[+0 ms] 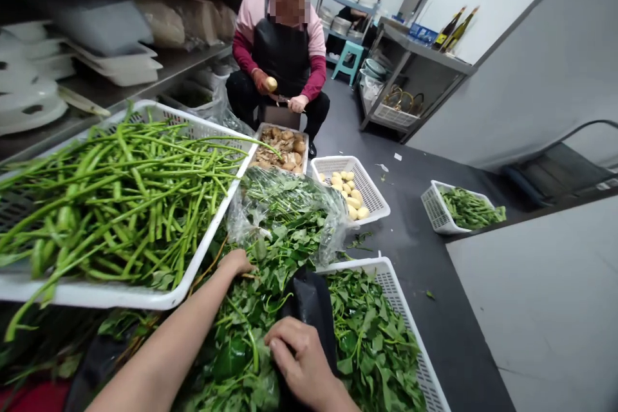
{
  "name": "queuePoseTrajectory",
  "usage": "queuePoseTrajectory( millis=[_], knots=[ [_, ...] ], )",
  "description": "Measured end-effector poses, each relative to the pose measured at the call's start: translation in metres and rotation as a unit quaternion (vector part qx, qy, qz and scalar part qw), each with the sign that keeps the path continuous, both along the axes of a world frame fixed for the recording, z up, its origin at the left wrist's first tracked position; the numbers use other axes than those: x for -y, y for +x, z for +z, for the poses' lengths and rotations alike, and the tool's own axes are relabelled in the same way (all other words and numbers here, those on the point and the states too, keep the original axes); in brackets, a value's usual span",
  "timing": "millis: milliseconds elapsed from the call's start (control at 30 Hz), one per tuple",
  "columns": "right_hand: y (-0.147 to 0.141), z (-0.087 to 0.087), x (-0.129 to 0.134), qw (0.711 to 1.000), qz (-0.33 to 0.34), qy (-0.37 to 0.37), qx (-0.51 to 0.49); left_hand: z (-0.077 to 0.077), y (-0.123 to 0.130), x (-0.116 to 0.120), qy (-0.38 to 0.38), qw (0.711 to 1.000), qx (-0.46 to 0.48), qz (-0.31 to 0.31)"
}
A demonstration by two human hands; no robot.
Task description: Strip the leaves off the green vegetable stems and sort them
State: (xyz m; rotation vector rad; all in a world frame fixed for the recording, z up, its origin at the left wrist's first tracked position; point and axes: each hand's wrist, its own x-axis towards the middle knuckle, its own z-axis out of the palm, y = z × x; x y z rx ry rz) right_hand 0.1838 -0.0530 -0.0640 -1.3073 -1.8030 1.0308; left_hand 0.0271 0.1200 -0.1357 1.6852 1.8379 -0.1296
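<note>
My left hand (235, 262) reaches into a heap of leafy greens (284, 238), its fingers closed among the stems and partly hidden by leaves. Lower down, my right hand (302, 355) has its fingers curled and pressed together over the near leaves; what they pinch, if anything, is hidden. A clear plastic bag (335, 212) lies around the far part of the heap. At the left stands a white basket (178, 296) of long green stems (130, 193). To the right of my dark-clothed knee (313, 302), another white basket (405, 309) holds loose leaves (367, 335).
Opposite me a person (280, 45) crouches, holding a potato (271, 84) over a crate of peelings (284, 148). Peeled potatoes (355, 196) lie in a white basket (376, 203). Green pods fill a small basket (437, 212) by the wall. Metal shelving (145, 87) runs along the left.
</note>
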Motion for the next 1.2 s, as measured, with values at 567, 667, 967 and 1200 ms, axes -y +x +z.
queuePoseTrajectory(
  millis=[567, 667, 967, 1200],
  knots=[
    [0.001, 0.014, 0.004, 0.999, -0.036, -0.005, -0.028, 0.040, 0.007, 0.077, 0.168, 0.967, -0.137, -0.131],
    [0.004, 0.016, 0.006, 0.999, -0.030, 0.006, -0.027, 0.025, 0.009, 0.086, 0.129, 0.973, -0.125, -0.144],
    [0.017, 0.015, 0.001, 0.998, -0.061, -0.008, -0.030, 0.051, 0.037, 0.037, 0.191, 0.970, -0.081, -0.127],
    [0.027, 0.016, 0.002, 0.997, -0.073, 0.009, -0.026, 0.056, 0.056, 0.016, 0.217, 0.974, -0.037, -0.045]
  ],
)
